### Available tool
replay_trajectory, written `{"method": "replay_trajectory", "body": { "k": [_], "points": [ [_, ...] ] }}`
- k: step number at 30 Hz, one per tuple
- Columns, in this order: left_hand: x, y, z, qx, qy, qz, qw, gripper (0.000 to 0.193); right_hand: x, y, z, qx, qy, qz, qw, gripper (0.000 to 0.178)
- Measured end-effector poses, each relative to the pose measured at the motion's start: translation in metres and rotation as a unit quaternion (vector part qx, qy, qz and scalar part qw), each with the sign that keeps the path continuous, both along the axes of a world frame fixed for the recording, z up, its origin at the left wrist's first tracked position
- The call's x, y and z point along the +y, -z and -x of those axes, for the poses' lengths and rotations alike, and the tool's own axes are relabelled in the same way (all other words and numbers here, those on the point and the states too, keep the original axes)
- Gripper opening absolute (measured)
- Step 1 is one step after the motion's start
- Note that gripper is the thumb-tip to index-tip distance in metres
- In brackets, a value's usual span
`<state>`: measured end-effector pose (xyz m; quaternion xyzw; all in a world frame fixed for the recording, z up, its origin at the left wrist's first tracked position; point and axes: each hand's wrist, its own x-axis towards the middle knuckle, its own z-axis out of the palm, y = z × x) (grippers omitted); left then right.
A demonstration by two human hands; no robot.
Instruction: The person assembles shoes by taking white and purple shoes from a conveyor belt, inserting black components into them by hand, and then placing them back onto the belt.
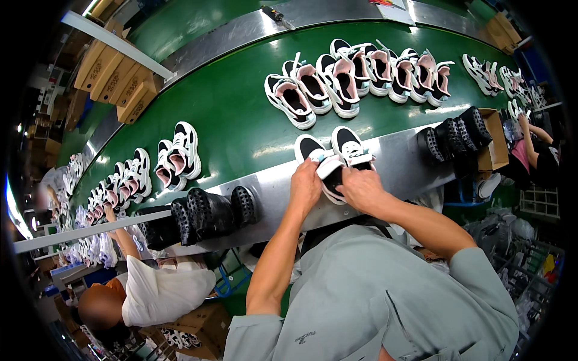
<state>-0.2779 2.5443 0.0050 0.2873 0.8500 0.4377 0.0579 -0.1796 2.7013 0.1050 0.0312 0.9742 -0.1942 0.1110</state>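
Observation:
Two black-and-white sneakers stand at the metal edge of the bench in front of me. My left hand (pixel 306 184) is closed round the left side of the nearer sneaker (pixel 308 148), whose opening faces me. My right hand (pixel 363 189) grips the same sneaker at its collar, fingers bent into the dark opening; the fingertips are partly hidden. The second sneaker (pixel 347 141) stands just to the right, toe pointing away, its heel partly behind my right hand.
Several pink-lined sneakers (pixel 345 84) stand in rows on the green bench (pixel 241 120). Black studded shoe-shaped pieces lie left (pixel 212 213) and right (pixel 451 139) along the metal edge (pixel 277 186). Cardboard boxes (pixel 135 93) are far left. A co-worker (pixel 162 289) sits left, another person (pixel 533 144) right.

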Motion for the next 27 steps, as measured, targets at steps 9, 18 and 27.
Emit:
{"method": "replay_trajectory", "body": {
  "k": [9, 18, 27],
  "points": [
    [-0.019, -0.043, -0.013, -0.132, -0.007, -0.062, 0.989, 0.03, -0.029, 0.054, -0.012, 0.123, -0.115, -0.09, 0.982, 0.037],
    [-0.05, -0.011, -0.021, -0.09, -0.088, -0.04, 0.991, 0.047, -0.034, 0.053, -0.007, 0.207, 0.027, 0.178, 0.962, 0.042],
    [-0.02, -0.02, -0.063, -0.245, -0.151, 0.103, 0.952, 0.065, -0.028, 0.08, 0.014, 0.031, 0.145, 0.135, 0.98, 0.034]
  ]
}}
